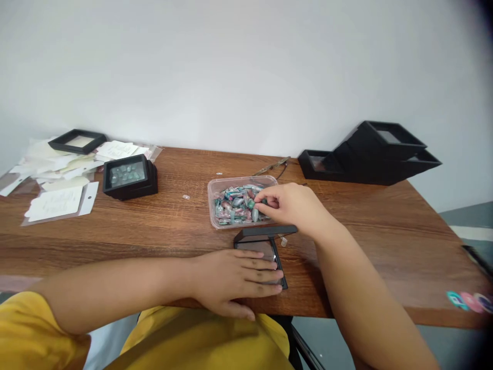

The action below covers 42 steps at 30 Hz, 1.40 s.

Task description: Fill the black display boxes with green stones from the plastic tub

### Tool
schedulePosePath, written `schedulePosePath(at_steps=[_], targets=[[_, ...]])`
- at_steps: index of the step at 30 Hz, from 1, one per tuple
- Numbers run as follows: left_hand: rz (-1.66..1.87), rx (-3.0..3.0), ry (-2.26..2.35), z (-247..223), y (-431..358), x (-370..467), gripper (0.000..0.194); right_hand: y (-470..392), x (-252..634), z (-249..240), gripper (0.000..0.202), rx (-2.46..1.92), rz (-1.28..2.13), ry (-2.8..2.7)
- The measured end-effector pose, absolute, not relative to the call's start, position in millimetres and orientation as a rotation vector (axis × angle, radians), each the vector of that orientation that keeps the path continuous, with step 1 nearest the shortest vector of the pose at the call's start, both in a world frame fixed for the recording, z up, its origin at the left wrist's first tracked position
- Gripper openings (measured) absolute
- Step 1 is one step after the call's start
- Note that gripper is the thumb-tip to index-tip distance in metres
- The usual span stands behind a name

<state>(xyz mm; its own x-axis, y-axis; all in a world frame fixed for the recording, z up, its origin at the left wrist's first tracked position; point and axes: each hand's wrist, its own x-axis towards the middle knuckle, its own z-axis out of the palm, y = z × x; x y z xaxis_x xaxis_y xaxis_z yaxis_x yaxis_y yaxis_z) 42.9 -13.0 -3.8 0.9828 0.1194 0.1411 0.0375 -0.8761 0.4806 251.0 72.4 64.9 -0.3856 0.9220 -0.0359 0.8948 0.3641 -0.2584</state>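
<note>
My left hand [239, 280] lies flat, fingers stretched out, over the lower half of an open black hinged display case [265, 232]. The case's lid stands raised at the back, and my palm hides part of its clear inner panel. My right hand [287, 203] reaches over the clear plastic tub [211, 198], thumb and forefinger closed on a small glossy green piece [251, 204]. The tub holds many small shiny pieces [234, 205] in green, blue and pink, like polished stones.
Black display cases [379, 154] are stacked at the back right. At the left are a black case with pale green pieces [127, 174], a black frame [77, 141], and white cards in clear sleeves [57, 201]. Glasses [271, 167] lie behind the tub. Round stickers [470, 302] mark the right edge.
</note>
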Motion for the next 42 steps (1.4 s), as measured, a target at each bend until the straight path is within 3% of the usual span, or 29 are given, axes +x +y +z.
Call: schedulePosePath(at_steps=[6, 17, 24, 32, 42], targets=[[0.194, 2.623, 0.105, -3.7, -12.0, 42.6, 0.065, 75.2, 251.7, 56.5, 0.018, -1.626, 0.322, -2.517], [0.187, 2.609, 0.113, -2.0, -11.7, 42.8, 0.064, 83.3, 254.3, 42.3, 0.020, -1.102, 0.527, -2.537], [0.224, 2.643, 0.159, -1.9, -14.7, 41.2, 0.067, 76.9, 266.9, 60.5, 0.019, -1.178, 0.807, -2.096], [0.250, 2.664, 0.207, -1.8, -12.5, 39.5, 0.074, 76.8, 273.8, 74.6, 0.029, -0.959, 1.251, -1.603], [0.260, 2.623, 0.190, -3.3, -11.4, 39.5, 0.073, 71.8, 273.8, 88.1, 0.027, -0.882, 1.316, -1.484]])
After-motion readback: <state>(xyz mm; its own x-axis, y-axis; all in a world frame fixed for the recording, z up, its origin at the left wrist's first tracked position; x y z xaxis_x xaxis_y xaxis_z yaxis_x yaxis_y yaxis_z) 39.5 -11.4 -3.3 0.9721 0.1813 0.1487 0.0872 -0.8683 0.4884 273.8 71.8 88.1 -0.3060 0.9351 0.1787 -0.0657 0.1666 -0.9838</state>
